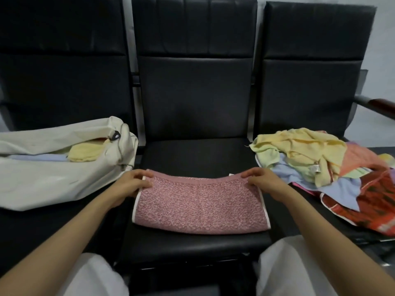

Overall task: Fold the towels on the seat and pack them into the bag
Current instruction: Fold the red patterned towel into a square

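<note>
A person's left hand point(134, 183) and right hand point(261, 180) each pinch a far corner of a pink towel point(199, 206), fingers curled over its edge. The towel lies folded across the middle seat point(192, 154) of 3 black chairs. A white bag point(53, 167), already holding folded towels, sits on the left seat; a towel pile point(316, 163) covers the right seat.

— Single view, from the head?
— Yes, worn up there; facing forward and down, squarely at the middle seat point(192, 154), with backrests point(192, 82) across the top.
— How near?
— Close enough to catch both forearms point(64, 238) rising from the bottom corners, left hand point(132, 184) and right hand point(264, 182) at the pink towel point(198, 206) mid-frame. Wide-angle, bowed at the edges.
</note>
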A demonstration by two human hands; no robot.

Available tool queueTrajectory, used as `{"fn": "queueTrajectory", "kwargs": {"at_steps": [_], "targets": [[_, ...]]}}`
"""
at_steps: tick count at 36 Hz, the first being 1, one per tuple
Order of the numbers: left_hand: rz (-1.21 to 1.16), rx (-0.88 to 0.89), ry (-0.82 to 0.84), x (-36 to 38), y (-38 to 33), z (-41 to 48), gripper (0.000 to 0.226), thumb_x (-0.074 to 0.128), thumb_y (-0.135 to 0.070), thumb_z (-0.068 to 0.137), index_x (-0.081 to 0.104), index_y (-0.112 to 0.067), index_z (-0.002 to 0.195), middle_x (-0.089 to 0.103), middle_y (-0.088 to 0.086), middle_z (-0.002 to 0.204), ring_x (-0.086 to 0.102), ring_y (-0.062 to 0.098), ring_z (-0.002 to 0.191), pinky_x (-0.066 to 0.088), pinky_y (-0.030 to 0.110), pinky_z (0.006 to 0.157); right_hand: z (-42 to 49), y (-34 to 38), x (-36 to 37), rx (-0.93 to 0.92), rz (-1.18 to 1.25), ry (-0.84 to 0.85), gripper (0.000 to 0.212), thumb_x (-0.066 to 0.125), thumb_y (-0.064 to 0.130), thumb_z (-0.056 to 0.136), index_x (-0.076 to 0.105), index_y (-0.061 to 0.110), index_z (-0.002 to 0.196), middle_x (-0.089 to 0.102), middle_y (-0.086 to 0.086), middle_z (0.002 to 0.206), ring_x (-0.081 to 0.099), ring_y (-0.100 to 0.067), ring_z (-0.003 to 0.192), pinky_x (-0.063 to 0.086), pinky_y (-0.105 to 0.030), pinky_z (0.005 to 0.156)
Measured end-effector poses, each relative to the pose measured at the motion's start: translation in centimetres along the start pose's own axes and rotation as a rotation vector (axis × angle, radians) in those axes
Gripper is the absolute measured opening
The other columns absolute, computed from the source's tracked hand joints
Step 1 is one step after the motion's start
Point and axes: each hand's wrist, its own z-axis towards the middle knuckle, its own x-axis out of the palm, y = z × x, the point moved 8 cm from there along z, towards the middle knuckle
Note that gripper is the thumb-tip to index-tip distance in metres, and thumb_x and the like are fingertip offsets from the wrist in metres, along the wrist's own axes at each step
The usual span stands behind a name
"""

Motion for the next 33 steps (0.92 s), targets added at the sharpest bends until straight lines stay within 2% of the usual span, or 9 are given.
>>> {"fn": "queueTrajectory", "kwargs": {"at_steps": [6,11,20,23,25,27,29,31,33], "targets": [[0.04,0.054,-0.022,0.3,-0.3,2.2,0.026,0.067,-0.004,0.086,0.065,-0.019,0.107,0.068,0.007,0.098,0.066,0.019,0.083,0.053,0.032,0.072,0.9,0.3,0.0,-0.024,-0.291,-0.115,0.019,0.056,0.004,0.087,0.068,0.012,0.099,0.063,0.004,0.084,0.058,-0.008,0.074,0.037,-0.01,0.058],[0.328,0.084,-0.06,1.2,2.2,3.9,0.043,0.07,-0.01,0.085,0.061,-0.016,0.126,0.065,0.006,0.109,0.061,0.016,0.091,0.046,0.027,0.082,1.7,-2.2,1.5,0.036,-0.512,-0.084,0.022,0.055,0.01,0.087,0.07,0.016,0.103,0.066,-0.009,0.114,0.062,-0.026,0.105,0.049,-0.032,0.089],[0.552,0.13,-0.182,1.4,2.0,3.7,0.044,0.069,-0.016,0.086,0.058,-0.013,0.129,0.051,0.013,0.127,0.058,0.029,0.105,0.046,0.036,0.095,1.5,-1.8,2.0,-0.009,-0.688,-0.129,0.031,0.043,0.01,0.094,0.061,0.017,0.119,0.048,-0.011,0.117,0.055,-0.034,0.108,0.046,-0.04,0.093],[0.723,0.297,-0.284,2.3,0.3,2.2,0.045,0.065,-0.017,0.089,0.054,-0.011,0.133,0.037,0.011,0.142,0.041,0.028,0.129,0.04,0.041,0.103,0.7,-0.5,2.2,-0.093,-0.802,-0.207,0.029,0.047,0.017,0.096,0.057,0.013,0.123,0.043,-0.013,0.126,0.044,-0.035,0.116,0.041,-0.04,0.095],[0.728,0.451,-0.296,3.8,-1.5,0.7,0.04,0.061,-0.022,0.093,0.057,-0.01,0.13,0.041,0.008,0.141,0.039,0.024,0.13,0.039,0.039,0.103,-0.2,1.2,3.2,-0.237,-0.76,-0.237,0.028,0.052,0.024,0.095,0.059,0.012,0.12,0.044,-0.012,0.127,0.041,-0.033,0.116,0.041,-0.041,0.096],[0.727,0.494,-0.206,5.9,-2.0,-0.1,0.043,0.052,-0.038,0.096,0.057,-0.014,0.132,0.045,0.004,0.14,0.042,0.021,0.128,0.036,0.035,0.105,-1.0,2.7,5.1,-0.337,-0.69,-0.166,0.028,0.055,0.025,0.094,0.061,0.013,0.119,0.046,-0.009,0.127,0.042,-0.03,0.118,0.039,-0.038,0.099],[0.778,0.466,-0.072,8.3,-1.5,-0.1,0.075,0.025,-0.072,0.089,0.049,-0.021,0.139,0.038,0.003,0.149,0.034,0.021,0.137,0.027,0.036,0.113,-1.4,3.6,7.4,-0.377,-0.653,-0.054,0.03,0.054,0.031,0.095,0.061,0.015,0.12,0.048,-0.007,0.128,0.045,-0.026,0.119,0.037,-0.035,0.101],[0.885,0.394,0.052,10.1,0.4,0.4,0.112,-0.012,-0.09,0.064,0.029,-0.031,0.15,0.016,-0.002,0.16,0.01,0.019,0.148,0.008,0.041,0.119,-1.5,3.8,9.5,-0.366,-0.648,0.064,0.04,0.051,0.043,0.096,0.054,0.019,0.128,0.045,-0.005,0.135,0.043,-0.024,0.125,0.037,-0.038,0.105],[0.978,0.317,0.112,10.6,2.1,1.0,0.12,-0.026,-0.091,0.049,0.005,-0.039,0.152,-0.007,-0.009,0.161,-0.01,0.015,0.148,-0.007,0.045,0.118,-1.1,3.1,11.2,-0.305,-0.738,0.182,0.059,0.042,0.057,0.095,0.035,0.026,0.144,0.029,-0.004,0.152,0.028,-0.026,0.14,0.027,-0.047,0.113]]}}
